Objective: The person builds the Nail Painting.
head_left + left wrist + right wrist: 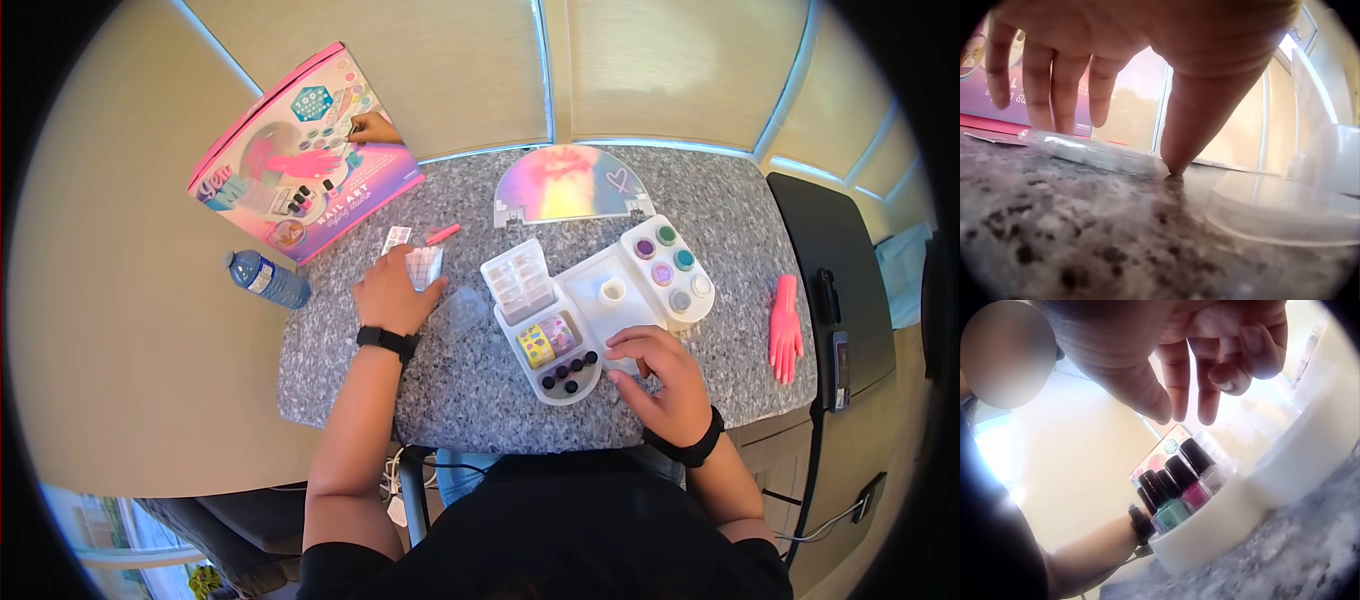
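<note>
My left hand (393,290) spans a flat clear plastic case (425,268) with a grid pattern, lying on the granite-look table. In the left wrist view the thumb tip (1175,167) stands at one end of the case (1100,156), and straight fingers reach down at its other end. A clear lid-like piece (460,312) lies beside that hand. Over the near edge of a white tray (610,335) hovers my right hand (662,375), its fingers loosely bent around nothing. Below it, polish bottles (1172,511) with black caps stand in the tray.
The tray also holds tape rolls (545,342), a compartment box (520,280) and glitter pots (662,272). A pink model hand (786,330) lies right. At the left are a nail art box (310,150) and water bottle (268,279); a rainbow panel (572,185) lies behind.
</note>
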A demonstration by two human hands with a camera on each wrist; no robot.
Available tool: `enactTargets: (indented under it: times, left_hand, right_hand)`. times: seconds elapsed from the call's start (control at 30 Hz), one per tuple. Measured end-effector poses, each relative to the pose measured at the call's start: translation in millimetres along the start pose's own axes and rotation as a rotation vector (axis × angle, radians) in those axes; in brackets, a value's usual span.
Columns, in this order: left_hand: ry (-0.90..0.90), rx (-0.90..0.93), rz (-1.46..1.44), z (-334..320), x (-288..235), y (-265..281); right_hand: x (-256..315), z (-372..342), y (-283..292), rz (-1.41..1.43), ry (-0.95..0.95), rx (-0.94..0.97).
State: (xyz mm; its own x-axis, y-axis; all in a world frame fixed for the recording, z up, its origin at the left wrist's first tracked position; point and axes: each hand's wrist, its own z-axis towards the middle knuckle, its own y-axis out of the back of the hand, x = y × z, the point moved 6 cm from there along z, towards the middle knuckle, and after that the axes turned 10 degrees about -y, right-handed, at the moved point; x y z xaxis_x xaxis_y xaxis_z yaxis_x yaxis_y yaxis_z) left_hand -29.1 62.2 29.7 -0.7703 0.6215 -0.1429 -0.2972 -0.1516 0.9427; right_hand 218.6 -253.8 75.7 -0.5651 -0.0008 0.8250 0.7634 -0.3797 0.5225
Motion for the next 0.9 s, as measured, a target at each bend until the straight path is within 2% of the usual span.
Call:
enactTargets:
  times: [0.07, 0.2, 0.27, 0.37, 0.5, 0.57, 0.6, 0.67, 0.77, 0.8, 0.87, 0.9]
  left_hand:
    - [0.007, 0.076, -0.053, 6, 0, -6]
    - [-0.029, 0.076, -0.141, 11, -7, -2]
    - [-0.107, 0.056, -0.226, 12, -9, -6]
    - [-0.130, 0.036, -0.198, 9, -9, -9]
    - [-0.063, 0.072, -0.203, 1, -9, -2]
    - [-0.018, -0.066, -0.275, -12, -18, 23]
    - [-0.021, -0.065, -0.277, -21, -30, 35]
    - [-0.169, -0.378, -0.204, -46, -70, 81]
    - [-0.271, -0.460, -0.098, -76, -121, 112]
    - [-0.269, -0.460, -0.101, -78, -127, 107]
    - [-0.414, -0.526, -0.073, -83, -142, 100]
    - [-0.462, -0.577, -0.038, -84, -145, 96]
  right_hand:
    - [2, 1, 0, -0.005, 0.001, 0.003]
    - [5, 7, 0, 0.011, 0.002, 0.009]
    - [9, 14, 4, 0.012, 0.019, 0.009]
    - [23, 25, 14, 0.030, 0.069, -0.022]
    - [37, 40, 16, 0.093, 0.090, -0.023]
    - [41, 48, 14, 0.107, 0.103, -0.016]
    - [43, 53, 11, 0.109, 0.110, -0.014]
    - [45, 65, 4, 0.110, 0.113, -0.015]
    - [53, 88, -9, 0.089, 0.092, 0.051]
    - [55, 95, -13, 0.085, 0.091, 0.053]
    - [53, 107, -27, 0.256, 0.004, 0.192]
    - [50, 110, -31, 0.234, 0.011, 0.157]
